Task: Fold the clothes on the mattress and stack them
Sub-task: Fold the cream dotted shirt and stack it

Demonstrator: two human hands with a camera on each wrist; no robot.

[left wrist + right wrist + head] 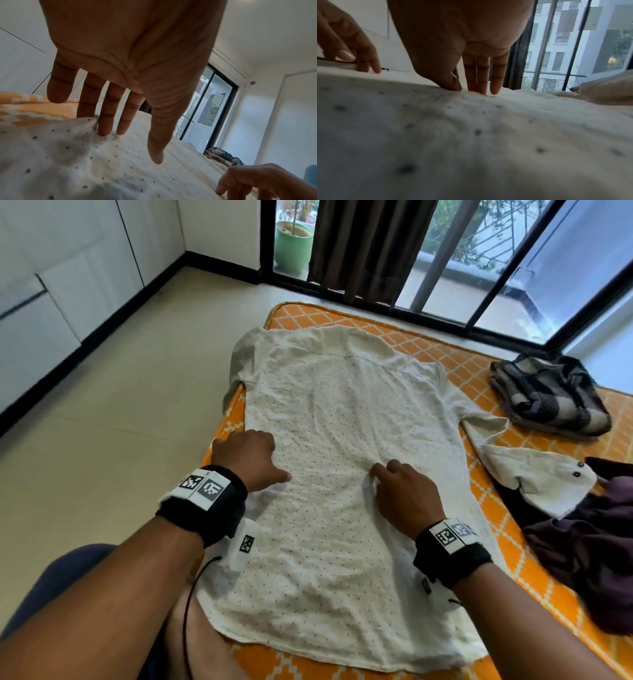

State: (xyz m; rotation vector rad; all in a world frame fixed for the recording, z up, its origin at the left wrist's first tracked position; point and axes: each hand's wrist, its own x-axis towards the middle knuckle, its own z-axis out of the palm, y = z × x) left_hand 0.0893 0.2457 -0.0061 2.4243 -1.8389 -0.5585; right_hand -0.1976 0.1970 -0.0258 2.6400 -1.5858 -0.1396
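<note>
We see one white dotted shirt (342,460) spread flat, back up, over an orange patterned mattress (445,361) on the floor. Our left hand (248,455) rests near the shirt's left edge, its fingers (106,119) straight and spread, tips touching the cloth. Our right hand (402,496) lies on the shirt's middle, fingers straight and close together, pressing down. To the right, one folded dark checked garment (551,397) sits on the far part of the mattress, and one crumpled purple garment (589,546) lies nearer, touching the shirt's right sleeve cuff (544,484). Two black wristbands carry square coded markers; no readable writing.
</note>
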